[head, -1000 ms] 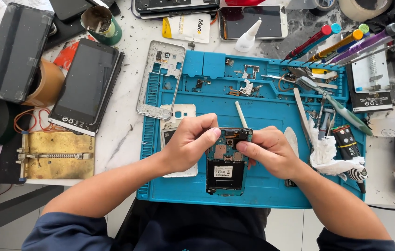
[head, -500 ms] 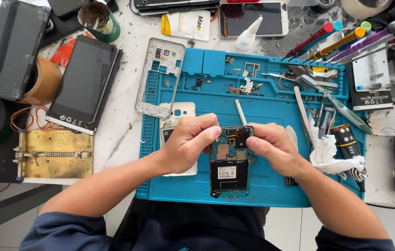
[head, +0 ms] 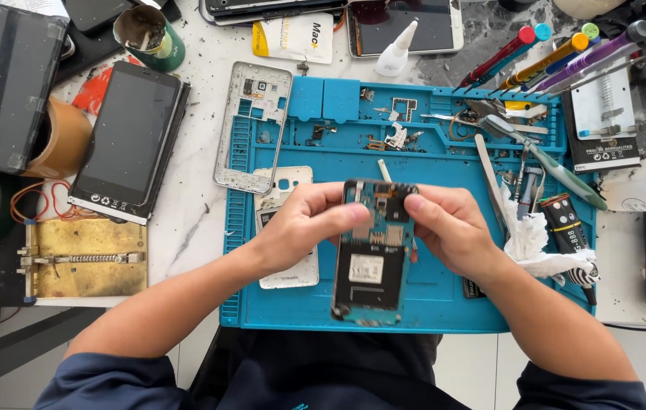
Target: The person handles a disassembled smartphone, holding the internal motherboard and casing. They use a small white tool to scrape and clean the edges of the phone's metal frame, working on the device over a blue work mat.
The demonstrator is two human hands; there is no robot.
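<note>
An opened phone body (head: 372, 266), with its circuit board and a black battery bay exposed, is lifted above the blue repair mat (head: 429, 152). My left hand (head: 304, 224) grips its upper left edge. My right hand (head: 452, 228) pinches the upper right corner near the camera module. Both hands hold the phone upright towards me. A white back cover (head: 285, 182) lies on the mat under my left hand.
A silver phone frame (head: 251, 125) rests on the mat's left edge. A black-screened phone (head: 129, 137) lies to the left, a brass jig (head: 83, 258) below it. Tweezers, screwdrivers (head: 558, 57), crumpled tissue (head: 532, 243) and a glue bottle (head: 399, 49) crowd the right and back.
Both hands have lifted the opened phone off the mat and closer to the camera, so it looks larger. The grip at its top end stays the same.
</note>
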